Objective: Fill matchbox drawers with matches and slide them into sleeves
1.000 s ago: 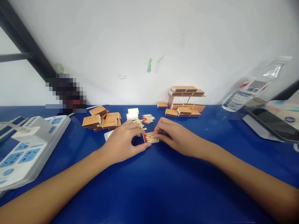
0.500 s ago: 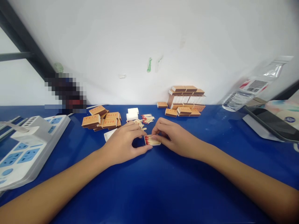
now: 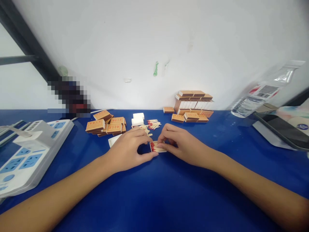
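Note:
An open matchbox tray point(image 3: 151, 147) lies on the blue table between my hands, with a layer of red-headed matches point(image 3: 155, 147) in it. My left hand point(image 3: 129, 145) steadies the tray, thumb at its near left corner and index finger at its far left one. Over the tray's right part, my right hand point(image 3: 181, 141) has thumb and forefinger closed on the matches, whose ends are hidden there. Loose matches point(image 3: 154, 124) are heaped just beyond. White trays point(image 3: 137, 121) stand left of that heap, and another white tray point(image 3: 113, 140) is partly behind my left hand.
Closed matchboxes lie piled point(image 3: 114, 129) at left. A stack of matchboxes point(image 3: 193, 104) stands against the wall at back right. A white power strip point(image 3: 41, 164) is on the left; a water bottle point(image 3: 253, 96) and a phone point(image 3: 285, 130) are on the right.
My right fingertips have shifted slightly over the matches in the tray. My left hand keeps its hold, and the whole view has moved a little.

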The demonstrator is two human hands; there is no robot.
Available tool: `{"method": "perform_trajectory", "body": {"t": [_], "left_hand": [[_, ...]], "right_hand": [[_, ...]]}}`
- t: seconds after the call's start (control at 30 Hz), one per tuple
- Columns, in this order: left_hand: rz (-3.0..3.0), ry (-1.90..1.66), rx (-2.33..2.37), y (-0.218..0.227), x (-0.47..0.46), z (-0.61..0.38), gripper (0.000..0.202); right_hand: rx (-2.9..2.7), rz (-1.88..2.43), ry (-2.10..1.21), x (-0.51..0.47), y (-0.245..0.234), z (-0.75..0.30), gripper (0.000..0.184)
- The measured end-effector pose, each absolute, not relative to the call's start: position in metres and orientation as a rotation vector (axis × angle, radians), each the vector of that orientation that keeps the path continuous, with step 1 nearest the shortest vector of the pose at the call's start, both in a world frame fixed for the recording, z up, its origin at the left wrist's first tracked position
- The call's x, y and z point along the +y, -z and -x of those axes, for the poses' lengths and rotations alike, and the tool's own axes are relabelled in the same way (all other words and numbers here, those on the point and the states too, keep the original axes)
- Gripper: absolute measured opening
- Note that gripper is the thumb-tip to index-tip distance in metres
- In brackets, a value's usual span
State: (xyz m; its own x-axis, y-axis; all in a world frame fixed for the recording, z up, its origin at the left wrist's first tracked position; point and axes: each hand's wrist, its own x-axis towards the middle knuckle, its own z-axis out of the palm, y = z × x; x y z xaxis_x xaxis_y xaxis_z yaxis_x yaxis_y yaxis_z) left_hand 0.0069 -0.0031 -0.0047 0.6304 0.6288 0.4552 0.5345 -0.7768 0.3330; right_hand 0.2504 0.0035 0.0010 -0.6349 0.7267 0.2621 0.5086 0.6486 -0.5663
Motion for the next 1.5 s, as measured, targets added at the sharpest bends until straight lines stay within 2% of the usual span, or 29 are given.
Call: {"method": "perform_trajectory", "body": {"t": [0.8,1.1,1.5], "left_hand": [[-2.692,-0.82,0.945,0.0048,-0.0035,-0.0059,0.023],[-2.701,-0.828,0.94,0.0057,-0.0041,-0.0057,0.024],[-2.696,-0.815,0.976,0.0055,-0.0034,-0.0063,0.024]], "right_hand": [[-2.382,1.01,-0.602,-0.0008,-0.001,-0.2467,0.009],[-2.43,1.003,-0.698,-0.0019,-0.0054,-0.2481,0.014],[-2.483,1.03,-0.635,0.0021,-0.0044,-0.2536,0.017]]}}
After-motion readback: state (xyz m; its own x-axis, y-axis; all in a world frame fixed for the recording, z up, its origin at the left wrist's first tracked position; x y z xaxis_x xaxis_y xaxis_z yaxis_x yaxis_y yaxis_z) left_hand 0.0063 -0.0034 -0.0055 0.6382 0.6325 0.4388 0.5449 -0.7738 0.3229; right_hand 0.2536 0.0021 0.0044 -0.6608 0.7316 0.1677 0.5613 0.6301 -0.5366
